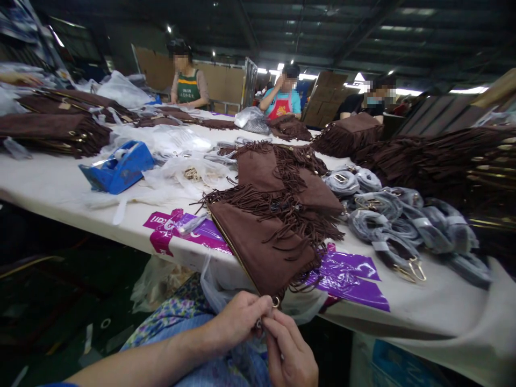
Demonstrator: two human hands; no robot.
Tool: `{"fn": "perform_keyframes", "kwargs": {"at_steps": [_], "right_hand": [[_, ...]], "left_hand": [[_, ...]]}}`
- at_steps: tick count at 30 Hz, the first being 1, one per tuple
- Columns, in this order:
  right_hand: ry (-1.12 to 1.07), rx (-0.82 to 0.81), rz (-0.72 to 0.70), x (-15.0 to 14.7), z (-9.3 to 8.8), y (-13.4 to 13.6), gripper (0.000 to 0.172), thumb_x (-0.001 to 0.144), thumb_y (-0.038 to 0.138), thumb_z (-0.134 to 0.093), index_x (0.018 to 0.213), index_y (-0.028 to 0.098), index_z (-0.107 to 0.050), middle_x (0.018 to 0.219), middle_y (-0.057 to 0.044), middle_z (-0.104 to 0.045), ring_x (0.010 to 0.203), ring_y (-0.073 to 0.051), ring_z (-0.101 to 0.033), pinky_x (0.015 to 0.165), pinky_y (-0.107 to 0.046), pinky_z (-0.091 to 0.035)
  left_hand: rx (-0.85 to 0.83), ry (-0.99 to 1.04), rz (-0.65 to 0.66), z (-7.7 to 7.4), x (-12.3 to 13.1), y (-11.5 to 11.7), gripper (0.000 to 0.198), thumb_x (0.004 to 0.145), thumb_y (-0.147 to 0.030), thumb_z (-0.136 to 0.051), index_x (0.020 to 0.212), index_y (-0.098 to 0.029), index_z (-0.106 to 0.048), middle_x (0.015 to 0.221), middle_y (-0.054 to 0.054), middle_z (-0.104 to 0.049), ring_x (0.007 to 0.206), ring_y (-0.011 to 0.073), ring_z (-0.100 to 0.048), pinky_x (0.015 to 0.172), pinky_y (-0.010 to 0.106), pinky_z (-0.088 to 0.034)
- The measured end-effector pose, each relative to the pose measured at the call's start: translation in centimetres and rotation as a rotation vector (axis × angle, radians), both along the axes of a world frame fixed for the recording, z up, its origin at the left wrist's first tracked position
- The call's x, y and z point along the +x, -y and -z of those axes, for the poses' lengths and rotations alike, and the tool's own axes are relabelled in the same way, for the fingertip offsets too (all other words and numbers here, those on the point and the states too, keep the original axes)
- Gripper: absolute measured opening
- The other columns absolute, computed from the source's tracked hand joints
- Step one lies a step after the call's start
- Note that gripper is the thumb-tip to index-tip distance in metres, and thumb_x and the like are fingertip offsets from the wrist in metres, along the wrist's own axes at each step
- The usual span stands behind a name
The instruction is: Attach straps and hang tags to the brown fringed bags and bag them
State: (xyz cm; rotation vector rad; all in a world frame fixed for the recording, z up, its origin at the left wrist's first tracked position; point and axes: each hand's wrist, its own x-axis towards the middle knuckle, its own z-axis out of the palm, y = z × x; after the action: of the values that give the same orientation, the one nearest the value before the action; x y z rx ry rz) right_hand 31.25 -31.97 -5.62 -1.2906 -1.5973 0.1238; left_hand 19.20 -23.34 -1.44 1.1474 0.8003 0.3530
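Note:
A brown fringed bag [260,244] with a gold zipper along one side lies at the table's front edge, one corner hanging over. At that corner is a small gold ring [276,302]. My left hand [241,318] is closed on the corner, its thumb beside the ring. My right hand [291,349] is pinched just below, fingertips meeting those of my left. Something small and shiny shows between the fingertips; its kind is hidden. More brown fringed bags [258,166] lie just behind.
Wrapped coiled straps [379,209] with gold clasps are heaped right of the bag. A blue tape dispenser [116,166] stands left, beside clear plastic bags [189,174]. Stacked brown bags lie at the left [48,129] and right [435,161]. Several people sit across the table.

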Motion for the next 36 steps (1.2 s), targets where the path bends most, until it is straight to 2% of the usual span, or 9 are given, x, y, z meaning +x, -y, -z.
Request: {"fn": "perform_keyframes", "kwargs": {"at_steps": [3,5,7,13,17,23,29,36], "right_hand": [[-0.473,-0.095,0.132,0.0,0.4,0.7,0.008,0.086,0.023,-0.063,0.084,0.021,-0.07,0.087,-0.006,-0.07,0.081,-0.018,-0.067,0.074,-0.025,-0.055],[-0.738,-0.17,0.241,0.2,0.4,0.9,0.013,0.083,0.032,-0.068,0.08,0.019,-0.069,0.082,-0.005,-0.067,0.077,-0.018,-0.065,0.068,-0.024,-0.055],[-0.878,-0.258,0.279,0.6,0.2,0.9,0.02,0.079,0.038,-0.073,0.081,0.018,-0.07,0.078,-0.004,-0.066,0.074,-0.018,-0.064,0.065,-0.025,-0.054],[-0.997,-0.391,0.215,1.1,0.1,0.6,0.027,0.075,0.043,-0.075,0.081,0.017,-0.072,0.072,-0.003,-0.069,0.065,-0.017,-0.064,0.061,-0.023,-0.054],[-1.069,-0.448,0.216,1.3,0.5,0.7,0.029,0.073,0.044,-0.077,0.082,0.016,-0.072,0.071,-0.003,-0.07,0.064,-0.017,-0.064,0.06,-0.023,-0.054],[-1.22,-0.484,0.099,0.6,0.4,0.4,0.026,0.074,0.043,-0.077,0.08,0.018,-0.071,0.072,-0.003,-0.07,0.067,-0.017,-0.064,0.063,-0.025,-0.054],[-1.279,-0.531,0.086,0.0,-0.1,-0.2,0.029,0.07,0.043,-0.08,0.078,0.017,-0.07,0.063,0.001,-0.063,0.049,-0.009,-0.052,0.045,-0.017,-0.042],[-1.176,-0.493,0.132,0.0,-0.2,-0.6,0.032,0.067,0.046,-0.081,0.082,0.019,-0.075,0.071,-0.002,-0.068,0.066,-0.016,-0.06,0.061,-0.023,-0.05]], "left_hand": [[0.018,-0.015,0.044,-0.8,-0.1,-0.2,0.06,0.07,-0.075,-0.047,0.056,-0.017,-0.046,0.049,-0.004,-0.041,0.047,0.0083,-0.032,0.046,0.024,-0.02],[0.004,-0.001,0.072,-1.1,-0.2,-0.3,0.057,0.071,-0.072,-0.048,0.057,-0.017,-0.047,0.048,-0.004,-0.041,0.046,0.0078,-0.03,0.046,0.024,-0.019],[-0.015,0.018,0.089,-1.1,-0.4,-0.4,0.055,0.072,-0.069,-0.049,0.06,-0.016,-0.048,0.047,-0.004,-0.041,0.044,0.0072,-0.029,0.045,0.024,-0.018],[-0.075,0.111,0.127,-1.2,-0.8,-0.6,0.054,0.075,-0.065,-0.048,0.077,-0.013,-0.058,0.045,-0.007,-0.039,0.037,0.0061,-0.023,0.04,0.023,-0.013],[-0.091,0.125,0.12,-1.6,-0.9,-0.5,0.055,0.075,-0.065,-0.048,0.076,-0.012,-0.059,0.044,-0.008,-0.036,0.036,0.0057,-0.022,0.039,0.023,-0.013],[-0.088,0.16,0.119,-1.5,-0.9,-0.5,0.051,0.077,-0.061,-0.048,0.077,-0.012,-0.06,0.044,-0.008,-0.038,0.034,0.0056,-0.023,0.038,0.023,-0.013],[-0.107,0.132,0.106,-1.0,-0.9,-0.4,0.049,0.074,-0.063,-0.049,0.067,-0.015,-0.053,0.044,-0.007,-0.038,0.035,0.0053,-0.023,0.037,0.023,-0.013],[-0.1,0.074,0.103,-1.3,-0.7,-0.4,0.05,0.07,-0.066,-0.048,0.06,-0.017,-0.047,0.045,-0.007,-0.038,0.036,0.005,-0.023,0.037,0.022,-0.014]]}}
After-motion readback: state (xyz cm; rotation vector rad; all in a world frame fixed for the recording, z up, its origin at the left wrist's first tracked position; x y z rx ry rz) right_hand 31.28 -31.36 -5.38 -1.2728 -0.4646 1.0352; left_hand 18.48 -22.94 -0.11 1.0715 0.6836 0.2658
